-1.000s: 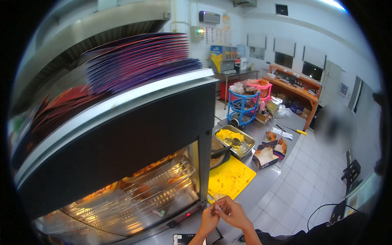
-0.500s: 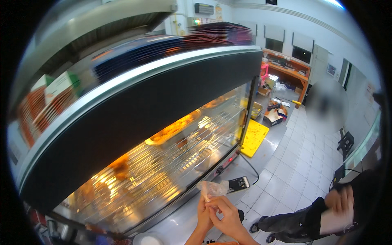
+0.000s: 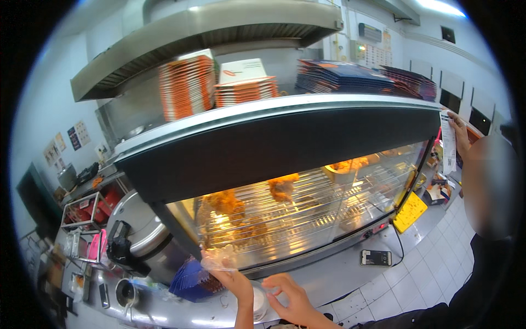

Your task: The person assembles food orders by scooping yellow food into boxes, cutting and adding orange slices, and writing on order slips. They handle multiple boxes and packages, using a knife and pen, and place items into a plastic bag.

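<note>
Head view: your left hand (image 3: 236, 282), grip unclear, touches clear plastic (image 3: 220, 260); right hand (image 3: 295, 304) loosely parted. Likely slippery, flimsy: pinch its edge.

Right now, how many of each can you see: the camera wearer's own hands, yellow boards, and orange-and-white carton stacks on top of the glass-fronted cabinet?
Left hand, touching clear plastic, and right hand: 2
Yellow board: 1
Orange-and-white carton stacks, atop the cabinet: 2
Total: 5
</note>
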`<state>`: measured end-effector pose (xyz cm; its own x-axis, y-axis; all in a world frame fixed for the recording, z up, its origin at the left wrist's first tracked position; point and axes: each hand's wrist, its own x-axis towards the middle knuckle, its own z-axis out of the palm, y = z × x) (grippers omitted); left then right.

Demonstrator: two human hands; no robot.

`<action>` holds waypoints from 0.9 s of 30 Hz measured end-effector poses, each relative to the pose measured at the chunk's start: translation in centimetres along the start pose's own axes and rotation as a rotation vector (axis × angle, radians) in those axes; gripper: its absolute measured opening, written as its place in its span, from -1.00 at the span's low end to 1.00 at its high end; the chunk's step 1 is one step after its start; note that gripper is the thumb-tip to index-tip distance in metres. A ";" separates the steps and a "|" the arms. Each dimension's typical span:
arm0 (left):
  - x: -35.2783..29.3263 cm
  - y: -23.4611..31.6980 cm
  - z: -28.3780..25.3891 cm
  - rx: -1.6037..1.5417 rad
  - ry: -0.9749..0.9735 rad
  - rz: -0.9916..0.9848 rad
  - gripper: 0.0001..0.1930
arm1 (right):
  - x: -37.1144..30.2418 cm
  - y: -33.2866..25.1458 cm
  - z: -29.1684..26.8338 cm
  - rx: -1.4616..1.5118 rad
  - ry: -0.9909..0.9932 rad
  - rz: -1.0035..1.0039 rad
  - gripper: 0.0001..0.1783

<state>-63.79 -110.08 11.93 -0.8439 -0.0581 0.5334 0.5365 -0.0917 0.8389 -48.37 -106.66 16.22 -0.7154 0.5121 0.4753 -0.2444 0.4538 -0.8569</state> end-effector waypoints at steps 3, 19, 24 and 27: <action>0.8 0.4 -1.9 0.093 -0.047 -0.015 -0.51 | 2.7 1.8 1.1 0.033 -0.004 0.036 -0.67; 5.7 0.4 -2.2 0.085 -0.723 0.003 -0.69 | 7.4 6.9 -1.2 -0.052 0.301 0.083 -0.57; 10.6 5.3 5.6 0.292 -0.568 0.547 -0.56 | 6.4 7.7 -5.6 -0.173 0.363 0.073 -0.64; 12.3 6.4 12.5 0.687 -1.020 0.306 -0.41 | 6.3 8.8 -5.4 -0.240 0.407 0.045 -0.62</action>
<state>-70.73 -98.94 25.26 -0.4667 0.8323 0.2992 0.8565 0.3411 0.3873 -51.52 -95.50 12.79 -0.3959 0.7573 0.5194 -0.0265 0.5559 -0.8308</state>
